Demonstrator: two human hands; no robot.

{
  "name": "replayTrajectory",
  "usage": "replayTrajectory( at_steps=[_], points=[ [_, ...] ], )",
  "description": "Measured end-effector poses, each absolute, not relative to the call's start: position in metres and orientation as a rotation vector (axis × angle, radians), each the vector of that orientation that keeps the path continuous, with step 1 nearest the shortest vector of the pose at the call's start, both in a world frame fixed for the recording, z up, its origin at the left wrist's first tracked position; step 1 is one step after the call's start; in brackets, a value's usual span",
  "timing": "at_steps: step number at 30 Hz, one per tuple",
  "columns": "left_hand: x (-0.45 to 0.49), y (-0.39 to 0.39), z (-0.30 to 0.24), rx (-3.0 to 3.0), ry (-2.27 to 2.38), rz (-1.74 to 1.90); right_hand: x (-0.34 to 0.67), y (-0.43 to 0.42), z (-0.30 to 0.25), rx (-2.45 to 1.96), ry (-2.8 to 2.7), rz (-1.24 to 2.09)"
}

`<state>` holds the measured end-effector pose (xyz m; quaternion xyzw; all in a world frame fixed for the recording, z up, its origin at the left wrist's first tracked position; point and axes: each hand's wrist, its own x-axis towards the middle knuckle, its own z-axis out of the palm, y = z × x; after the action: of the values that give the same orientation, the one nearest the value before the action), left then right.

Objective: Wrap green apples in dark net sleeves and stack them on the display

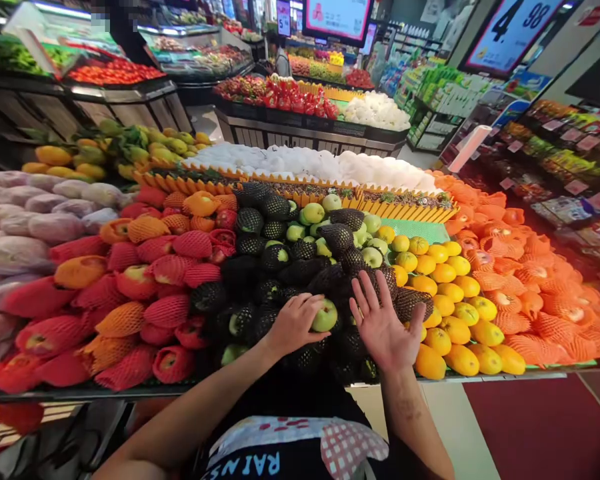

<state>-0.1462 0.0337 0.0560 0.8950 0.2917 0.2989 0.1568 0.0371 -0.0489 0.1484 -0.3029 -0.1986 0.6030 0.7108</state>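
Observation:
My left hand (294,325) is curled over a bare green apple (325,316) in a pile of green apples, most of them in black foam nets (280,257). My right hand (381,325) is open, palm up, fingers spread, just right of that apple and above the black-netted fruit. It holds nothing. Both forearms reach in from the bottom of the head view.
Red and orange netted fruit (145,287) lies to the left, yellow fruit (453,313) and orange-netted fruit (540,287) to the right. White netted fruit (320,163) sits behind a yellow divider (300,193). Shelves with price tags (570,173) stand at right; more produce stands lie behind.

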Motion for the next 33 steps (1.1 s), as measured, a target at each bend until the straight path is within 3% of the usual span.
replayTrajectory(
  at_steps=[11,13,18,21,33],
  points=[
    [-0.119,0.023,0.068,2.624,0.978,0.403,0.06,-0.057,0.142,-0.77,-0.55,1.345],
    [-0.125,0.02,0.063,2.587,0.997,0.427,0.065,-0.057,0.133,-0.893,-0.735,1.186],
    [-0.136,0.016,0.053,2.472,1.023,0.672,0.071,-0.048,0.104,-1.525,-1.472,0.421],
    [-0.135,0.015,0.055,2.387,0.998,0.846,0.077,-0.038,0.088,-1.77,-1.549,0.184],
    [-0.078,0.02,0.053,2.636,0.937,0.59,0.143,-0.06,0.074,-1.705,-1.241,0.357]
  ],
)
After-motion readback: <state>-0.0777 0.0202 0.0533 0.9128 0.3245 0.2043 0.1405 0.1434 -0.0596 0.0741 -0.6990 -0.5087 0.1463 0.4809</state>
